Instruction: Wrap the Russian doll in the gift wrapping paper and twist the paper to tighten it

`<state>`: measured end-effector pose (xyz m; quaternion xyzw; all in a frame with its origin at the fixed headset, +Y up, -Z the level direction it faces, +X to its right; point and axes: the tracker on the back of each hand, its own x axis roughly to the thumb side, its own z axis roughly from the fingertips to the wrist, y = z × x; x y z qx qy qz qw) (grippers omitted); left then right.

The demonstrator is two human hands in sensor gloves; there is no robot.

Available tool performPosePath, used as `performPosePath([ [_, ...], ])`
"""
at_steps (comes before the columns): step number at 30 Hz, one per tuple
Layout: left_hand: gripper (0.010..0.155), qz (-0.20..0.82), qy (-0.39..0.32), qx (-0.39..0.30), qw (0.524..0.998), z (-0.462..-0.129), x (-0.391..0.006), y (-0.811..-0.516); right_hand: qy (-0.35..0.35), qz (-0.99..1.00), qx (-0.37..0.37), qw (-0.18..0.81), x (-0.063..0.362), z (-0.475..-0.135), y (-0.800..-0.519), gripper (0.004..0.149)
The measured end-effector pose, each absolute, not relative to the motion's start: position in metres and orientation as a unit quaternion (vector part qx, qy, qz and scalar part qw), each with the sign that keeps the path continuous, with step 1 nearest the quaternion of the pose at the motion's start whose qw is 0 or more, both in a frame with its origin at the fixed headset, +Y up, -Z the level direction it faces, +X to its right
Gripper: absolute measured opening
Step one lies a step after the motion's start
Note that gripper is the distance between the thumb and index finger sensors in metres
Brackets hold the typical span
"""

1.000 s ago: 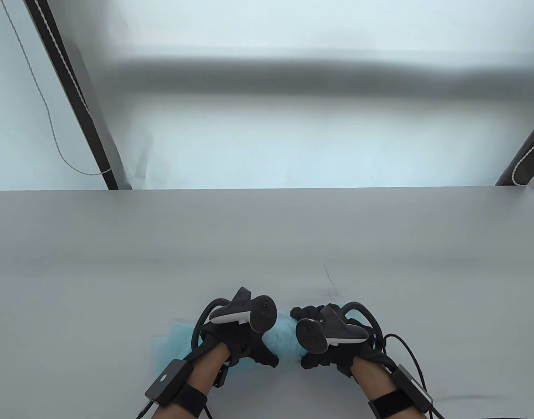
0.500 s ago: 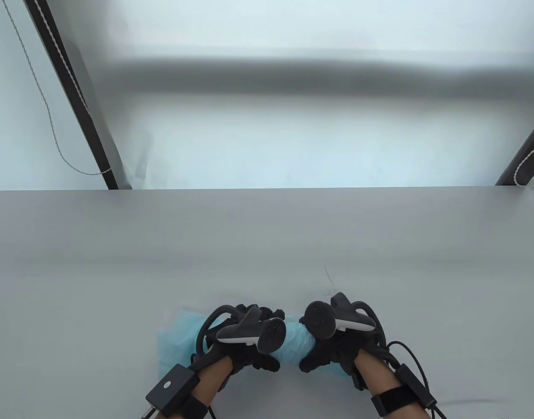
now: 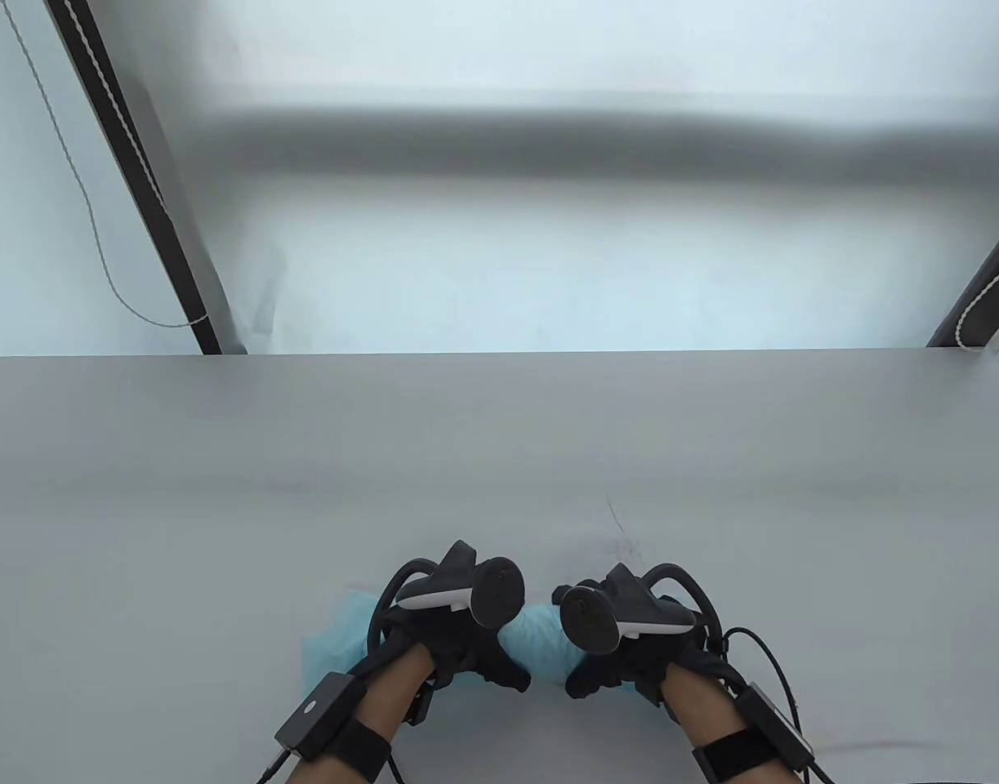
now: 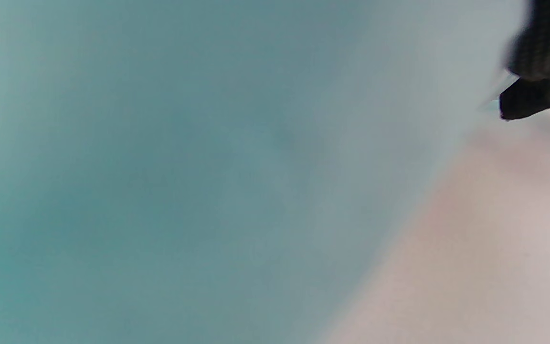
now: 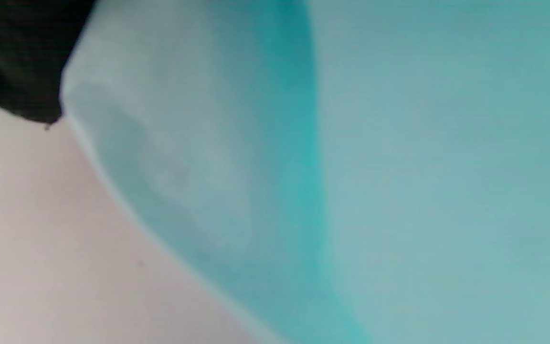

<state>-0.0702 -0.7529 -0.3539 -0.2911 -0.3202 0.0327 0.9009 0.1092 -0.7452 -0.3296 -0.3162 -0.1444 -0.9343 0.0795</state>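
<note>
- Table view: the left hand and the right hand sit side by side at the desk's near edge, about 6 o'clock in the frame, each with its fingers curled round one end of a pale blue roll of wrapping paper. The Russian doll itself is not visible; it is presumably inside the bulge between the hands.
- Same view, the change: half a second ago the left tracker lay lower and the right one higher; now the left has tipped back up and the right has dropped, much as they stood a second ago. That see-saw reads as opposite wrist rolls, so the twisting step looks under way rather than finished.
- The loose paper tail at 9 o'clock of the left hand has drawn in a little, which suggests that end is tightening.
- Left wrist view: blurred blue paper fills most of the frame, with a dark gloved fingertip at 2 o'clock touching its edge; bare desk lies at 5 o'clock.
- Right wrist view: a folded blue paper edge runs from 11 to 5 o'clock, a gloved finger at 10 o'clock against it.
</note>
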Motion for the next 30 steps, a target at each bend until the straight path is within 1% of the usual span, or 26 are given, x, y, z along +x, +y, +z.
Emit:
performPosePath([
  [3, 0.11, 0.061, -0.312, -0.309, 0.896, -0.355, -0.075, -0.756, -0.122, -0.934, -0.326, 0.084, 0.107, -0.328, -0.746, 0.111],
  [6, 0.111, 0.047, -0.311, -0.304, 0.899, -0.352, -0.074, -0.756, -0.116, -0.936, -0.325, 0.063, 0.11, -0.33, -0.747, 0.107],
  [8, 0.112, 0.03, -0.31, -0.302, 0.901, -0.348, -0.074, -0.756, -0.14, -0.937, -0.318, 0.045, 0.111, -0.333, -0.746, 0.107],
  [11, 0.115, -0.009, -0.306, -0.269, 0.913, -0.339, -0.068, -0.749, -0.175, -0.939, -0.297, 0.015, 0.115, -0.338, -0.747, 0.107],
  [13, 0.115, -0.076, -0.297, -0.228, 0.924, -0.328, -0.06, -0.748, -0.216, -0.937, -0.274, -0.031, 0.121, -0.343, -0.751, 0.107],
  [15, 0.117, -0.117, -0.302, -0.193, 0.926, -0.324, -0.054, -0.749, -0.228, -0.935, -0.269, -0.039, 0.123, -0.347, -0.751, 0.107],
  [17, 0.116, -0.12, -0.309, -0.19, 0.924, -0.326, -0.052, -0.75, -0.235, -0.935, -0.264, -0.036, 0.124, -0.347, -0.75, 0.107],
  [19, 0.112, -0.094, -0.315, -0.196, 0.924, -0.331, -0.054, -0.75, -0.237, -0.935, -0.263, -0.034, 0.125, -0.346, -0.75, 0.107],
  [21, 0.112, -0.064, -0.318, -0.202, 0.924, -0.337, -0.056, -0.749, -0.226, -0.939, -0.258, -0.008, 0.122, -0.343, -0.748, 0.107],
  [23, 0.112, -0.043, -0.316, -0.227, 0.92, -0.344, -0.058, -0.75, -0.19, -0.944, -0.265, 0.05, 0.115, -0.338, -0.745, 0.108],
  [26, 0.112, 0.001, -0.309, -0.26, 0.915, -0.354, -0.064, -0.753, -0.11, -0.946, -0.283, 0.117, 0.107, -0.331, -0.745, 0.109],
  [28, 0.111, 0.03, -0.303, -0.269, 0.914, -0.357, -0.068, -0.754, -0.08, -0.945, -0.289, 0.131, 0.105, -0.328, -0.746, 0.109],
  [30, 0.111, 0.027, -0.303, -0.272, 0.913, -0.355, -0.069, -0.754, -0.083, -0.946, -0.294, 0.111, 0.107, -0.329, -0.747, 0.107],
])
